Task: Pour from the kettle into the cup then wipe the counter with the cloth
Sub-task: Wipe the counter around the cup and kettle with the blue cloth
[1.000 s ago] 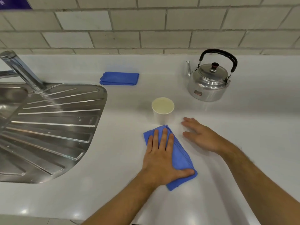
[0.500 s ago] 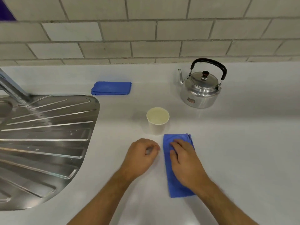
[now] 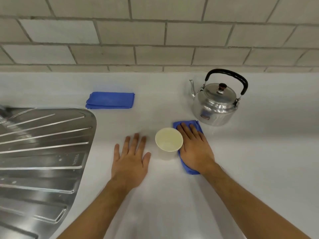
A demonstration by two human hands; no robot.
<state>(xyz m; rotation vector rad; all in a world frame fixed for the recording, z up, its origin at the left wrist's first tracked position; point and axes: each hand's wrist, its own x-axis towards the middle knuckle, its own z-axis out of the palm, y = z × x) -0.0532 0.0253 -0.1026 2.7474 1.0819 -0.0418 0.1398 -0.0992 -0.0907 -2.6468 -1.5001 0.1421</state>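
Your right hand [image 3: 195, 149] lies flat on the blue cloth [image 3: 189, 125] beside the cup [image 3: 168, 141], fingers spread, pressing and not gripping. Your left hand [image 3: 130, 159] rests open on the counter [image 3: 259, 161]. The cloth is soft and light, so push with your palm. The cup could tip easily.

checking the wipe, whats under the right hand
A folded blue cloth lies flat under the right hand, pressed to the white counter beside the paper cup. Only its far and near ends show; the middle is covered.
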